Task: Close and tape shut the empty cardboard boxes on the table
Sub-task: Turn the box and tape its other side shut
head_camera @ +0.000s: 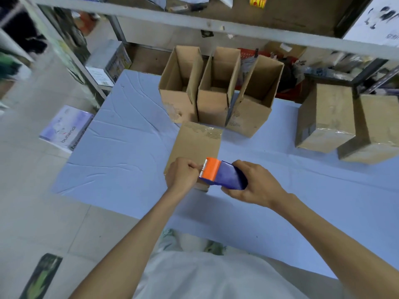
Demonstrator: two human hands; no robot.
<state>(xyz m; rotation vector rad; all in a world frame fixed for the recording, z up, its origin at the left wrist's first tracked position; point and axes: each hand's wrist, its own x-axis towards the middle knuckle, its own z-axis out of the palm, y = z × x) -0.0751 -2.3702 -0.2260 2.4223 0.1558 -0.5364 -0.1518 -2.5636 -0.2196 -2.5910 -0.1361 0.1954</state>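
Two hands meet low over the table (121,147), which has a creased pale blue cover. The right hand (257,184) wraps its fingers round a blue and orange tape dispenser (224,174); the left hand (183,173), fingers curled, pinches at its toothed front edge. Under the fingers lies a closed box (196,143). Just beyond them stand three open boxes (212,108), with two taped boxes (323,121) off to the right. A metal shelf (237,26) is farther back, and there is tiled floor (32,190) to the left.

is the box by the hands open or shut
Looks shut: the box has a flat top, no flaps up, clear tape across its far end; its near end is hidden.
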